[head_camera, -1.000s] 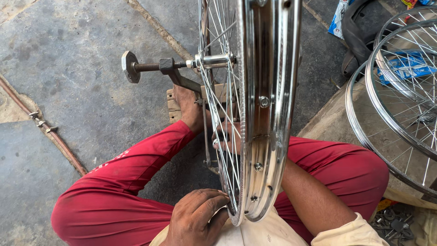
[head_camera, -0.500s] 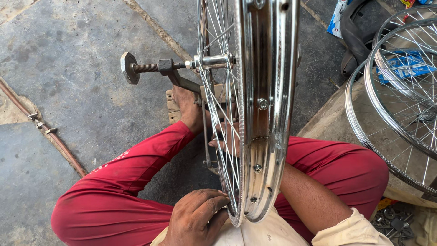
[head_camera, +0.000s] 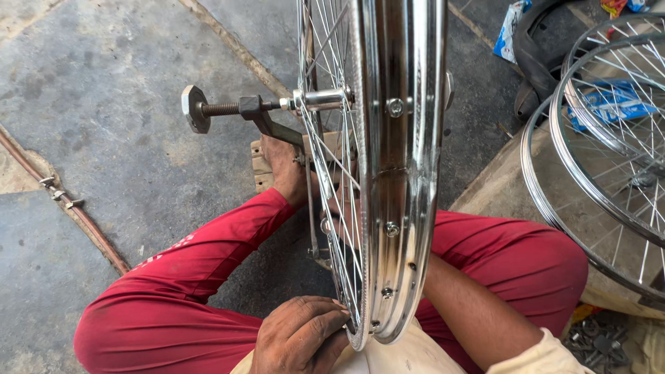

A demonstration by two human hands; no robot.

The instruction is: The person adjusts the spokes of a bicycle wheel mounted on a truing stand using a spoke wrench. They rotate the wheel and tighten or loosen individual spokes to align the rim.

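Sitting on stone floor (head_camera: 104, 104), chrome spoked wheel rim (head_camera: 405, 173) standing upright between my knees on truing stand axle (head_camera: 228, 109) — so it can turn. Left hand (head_camera: 301, 336) pinching rim's lower edge, steadying it. Right hand behind wheel — grip impossible to tell.

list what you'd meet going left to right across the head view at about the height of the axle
hex nut on the threaded axle end → threaded axle → shiny upright wheel rim → black tyre on the floor → spare spoked wheels lying at the right
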